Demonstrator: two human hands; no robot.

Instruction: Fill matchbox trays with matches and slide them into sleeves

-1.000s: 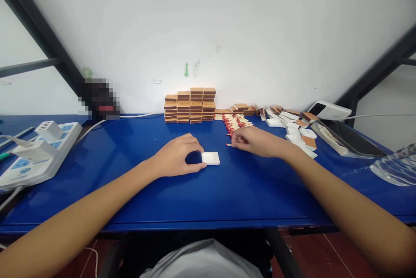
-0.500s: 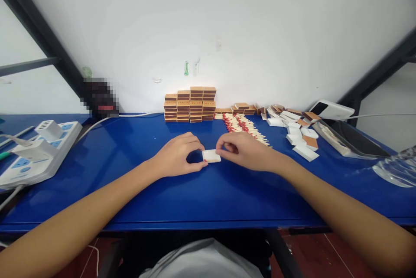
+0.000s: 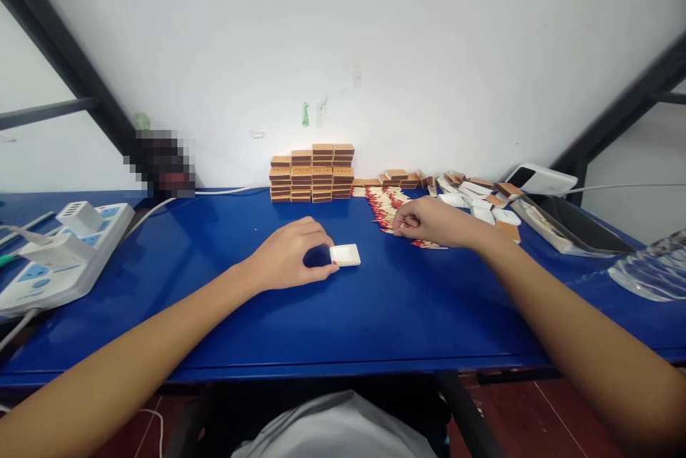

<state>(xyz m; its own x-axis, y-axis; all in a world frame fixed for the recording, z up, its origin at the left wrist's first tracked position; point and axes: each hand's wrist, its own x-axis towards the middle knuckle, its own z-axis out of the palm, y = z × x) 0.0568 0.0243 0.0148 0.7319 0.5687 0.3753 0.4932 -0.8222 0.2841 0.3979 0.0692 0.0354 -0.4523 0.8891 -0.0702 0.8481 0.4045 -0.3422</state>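
My left hand [image 3: 297,254] grips a small white matchbox tray [image 3: 346,255] at its left end, between thumb and fingers. A speck of red shows beside the thumb, and the tray's inside looks pale. To the right, my right hand [image 3: 429,221] is over the loose matches [image 3: 384,204], its thumb and fingertips pinched together at the near edge of the pile. Matches with red heads show at the fingertips, though how many are pinched I cannot tell. Part of the pile is hidden behind this hand.
Stacked matchboxes [image 3: 311,183] stand against the wall. Empty trays and sleeves [image 3: 474,193] lie heaped at the back right, near a white device [image 3: 541,179] and a dark tray [image 3: 584,226]. A power strip [image 3: 101,244] with chargers lies on the left of the blue table [image 3: 257,344].
My right hand has moved from the tray back and right to the match pile. My left hand stays on the tray, which now shows uncovered.
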